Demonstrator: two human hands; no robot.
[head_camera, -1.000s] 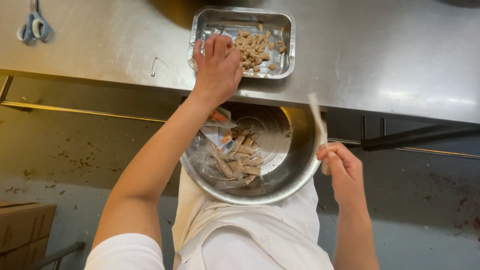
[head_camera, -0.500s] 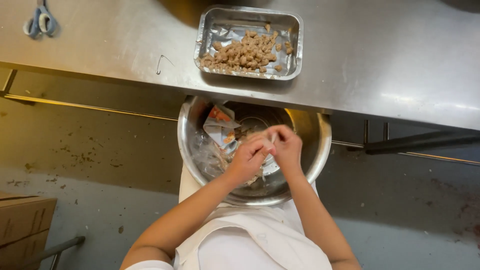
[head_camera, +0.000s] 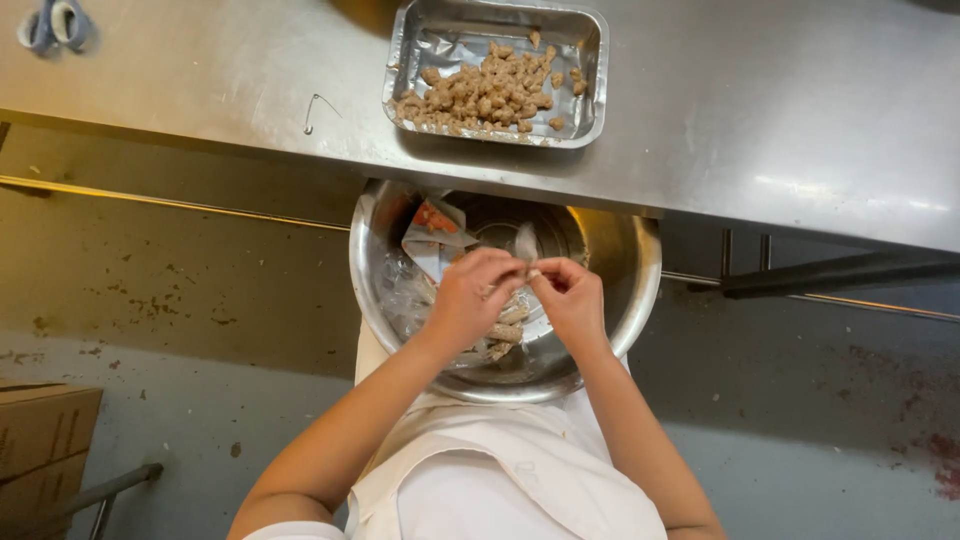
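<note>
My left hand (head_camera: 472, 297) and my right hand (head_camera: 572, 297) meet fingertip to fingertip over a round steel bowl (head_camera: 642, 285) resting in my lap. Together they pinch a thin pale stick (head_camera: 525, 243) that points away from me. Under my hands the bowl holds brown chunks on sticks (head_camera: 505, 330), clear plastic, and an orange and white packet (head_camera: 433, 228) at its far left. Beyond the bowl, a foil tray (head_camera: 597, 62) on the steel table (head_camera: 760, 110) holds several loose brown pieces (head_camera: 488, 95).
Grey-handled scissors (head_camera: 52, 24) lie at the table's far left corner, and a small wire hook (head_camera: 318, 108) lies left of the tray. A cardboard box (head_camera: 40, 440) stands on the stained floor at lower left. I wear a white apron (head_camera: 480, 480).
A second ago my left hand reached to the foil tray while my right held the stick aside. Both hands have since come together over the bowl, and more pieces lie in the tray.
</note>
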